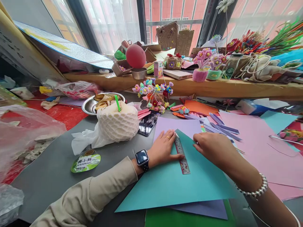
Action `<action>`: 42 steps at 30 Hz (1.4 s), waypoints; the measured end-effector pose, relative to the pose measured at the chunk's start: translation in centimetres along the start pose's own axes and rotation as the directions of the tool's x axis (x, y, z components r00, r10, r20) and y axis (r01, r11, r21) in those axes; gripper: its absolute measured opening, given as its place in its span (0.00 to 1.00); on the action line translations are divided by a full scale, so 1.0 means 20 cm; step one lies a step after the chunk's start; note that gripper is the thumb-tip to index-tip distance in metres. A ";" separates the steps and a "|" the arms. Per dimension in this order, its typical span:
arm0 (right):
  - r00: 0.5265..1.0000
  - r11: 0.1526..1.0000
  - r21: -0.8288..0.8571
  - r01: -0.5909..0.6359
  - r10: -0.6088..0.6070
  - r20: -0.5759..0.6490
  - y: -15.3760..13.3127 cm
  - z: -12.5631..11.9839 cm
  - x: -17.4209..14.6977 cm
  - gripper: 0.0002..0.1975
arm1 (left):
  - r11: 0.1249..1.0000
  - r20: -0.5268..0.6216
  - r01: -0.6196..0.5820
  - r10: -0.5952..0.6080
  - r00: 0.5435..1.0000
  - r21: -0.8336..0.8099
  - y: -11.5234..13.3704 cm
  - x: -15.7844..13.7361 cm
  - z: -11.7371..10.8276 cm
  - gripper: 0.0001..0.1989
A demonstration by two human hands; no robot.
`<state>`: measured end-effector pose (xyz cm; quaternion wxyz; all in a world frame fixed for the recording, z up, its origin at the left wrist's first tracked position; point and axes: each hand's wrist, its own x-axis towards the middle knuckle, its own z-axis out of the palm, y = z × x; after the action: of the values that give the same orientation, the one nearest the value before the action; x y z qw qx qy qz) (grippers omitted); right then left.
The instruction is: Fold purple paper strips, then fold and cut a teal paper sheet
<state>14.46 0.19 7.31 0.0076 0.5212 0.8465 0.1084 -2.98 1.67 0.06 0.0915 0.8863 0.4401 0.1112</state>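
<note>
A large teal sheet of paper (pixel 161 192) lies at an angle in front of me. A short patterned ruler (pixel 185 165) rests on it, running from the upper corner toward the middle. My left hand (pixel 163 149) lies with fingers stretched out over the ruler's upper end, its thumb across the ruler's middle, pressing it down. My right hand (pixel 210 146) is closed at the sheet's upper right edge, just right of the ruler. Its fingers are curled, and whatever is in them is hidden. Under the teal sheet show a lilac sheet (pixel 205 209) and a green surface (pixel 187 219).
A netted white coconut (pixel 118 121) with a green straw stands left, beside a metal plate (pixel 87 105) and a phone (pixel 149 123). Pink sheets (pixel 255 142) and folded purple strips (pixel 227 130) lie right. Behind are a pipe-cleaner flower bunch (pixel 156 93) and a crowded sill (pixel 94 77).
</note>
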 end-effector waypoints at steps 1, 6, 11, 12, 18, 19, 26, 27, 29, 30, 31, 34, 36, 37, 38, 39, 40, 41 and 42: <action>1.000 1.000 0.000 0.008 -0.008 -0.006 0.00 0.00 0.00 0.07 | 1.000 0.001 0.004 -0.004 1.000 0.000 0.00 0.00 0.00 0.39; 0.988 0.991 0.016 0.133 -0.132 -0.079 -0.07 -0.01 -0.01 0.09 | 1.000 0.001 0.012 -0.012 1.000 -0.003 0.00 0.00 -0.01 0.39; 0.985 0.988 0.026 0.151 -0.148 -0.088 -0.10 -0.03 -0.04 0.08 | 1.000 -0.004 -0.005 0.005 1.000 0.007 0.00 -0.01 0.01 0.40; 0.987 0.990 0.030 0.134 -0.131 -0.090 -0.09 -0.02 -0.05 0.07 | 1.000 -0.010 -0.005 0.005 1.000 0.012 0.00 0.00 0.01 0.40; 0.999 0.999 -0.013 0.049 -0.049 0.014 -0.01 0.01 -0.10 0.06 | 1.000 -0.037 -0.019 0.019 0.999 0.015 0.00 0.00 0.00 0.38; 0.998 0.998 -0.013 0.059 -0.059 0.000 -0.01 0.01 -0.10 0.07 | 1.000 -0.037 -0.017 0.017 0.999 0.013 0.00 0.00 0.00 0.39; 0.983 0.983 0.030 0.181 -0.180 -0.038 -0.15 -0.06 -0.12 0.10 | 0.999 -0.044 -0.004 0.005 0.999 0.043 -0.01 0.01 0.04 0.39; 0.984 0.984 0.036 0.177 -0.176 -0.041 -0.16 -0.07 -0.12 0.10 | 0.999 -0.054 -0.005 0.008 0.998 0.053 -0.01 0.01 0.05 0.39; 0.989 0.989 0.054 0.140 -0.137 -0.050 -0.15 -0.06 -0.13 0.08 | 0.998 -0.068 -0.010 0.014 0.998 0.063 -0.01 0.01 0.06 0.39; 0.992 0.991 0.072 0.116 -0.113 -0.051 -0.13 -0.05 -0.14 0.07 | 0.998 -0.068 -0.012 0.016 0.998 0.063 -0.01 0.00 0.05 0.39; 0.995 0.991 0.097 0.089 -0.084 -0.048 -0.10 -0.03 -0.14 0.05 | 0.998 -0.061 -0.013 0.017 0.998 0.060 -0.01 0.00 0.05 0.39; 0.999 0.979 0.200 -0.033 0.035 -0.002 0.00 0.05 -0.16 0.06 | 0.999 -0.024 -0.009 0.010 1.000 0.054 0.00 0.00 0.01 0.34; 0.990 0.939 0.312 -0.144 0.138 0.043 0.07 0.12 -0.17 0.09 | 0.998 -0.010 -0.006 0.007 1.000 0.061 0.00 0.00 0.00 0.34; 0.982 0.899 0.395 -0.187 0.167 0.086 0.10 0.15 -0.18 0.11 | 0.998 -0.011 -0.008 0.009 1.000 0.066 0.01 0.00 0.00 0.34; 0.973 0.851 0.474 -0.228 0.186 0.134 0.12 0.19 -0.19 0.13 | 0.997 -0.014 -0.012 0.013 1.000 0.072 0.00 0.00 0.00 0.36; 0.964 0.786 0.559 -0.264 0.199 0.176 0.14 0.23 -0.20 0.13 | 0.997 -0.017 -0.016 0.018 1.000 0.077 0.00 0.00 0.00 0.37; 0.955 0.700 0.650 -0.297 0.203 0.217 0.15 0.26 -0.21 0.13 | 0.996 -0.015 -0.020 0.021 1.000 0.082 0.00 0.00 0.00 0.38; 0.942 0.609 0.719 -0.336 0.212 0.261 0.16 0.29 -0.21 0.14 | 0.996 -0.011 -0.024 0.025 1.000 0.088 0.00 0.00 0.01 0.39; 0.928 0.526 0.765 -0.373 0.224 0.298 0.16 0.31 -0.22 0.14 | 0.995 -0.005 -0.027 0.028 1.000 0.095 0.00 0.00 0.01 0.39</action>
<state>19.98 -1.26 1.51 -0.1804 0.6106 0.6956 -0.3328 -2.94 1.65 -0.12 0.0463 0.8953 0.4330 0.0941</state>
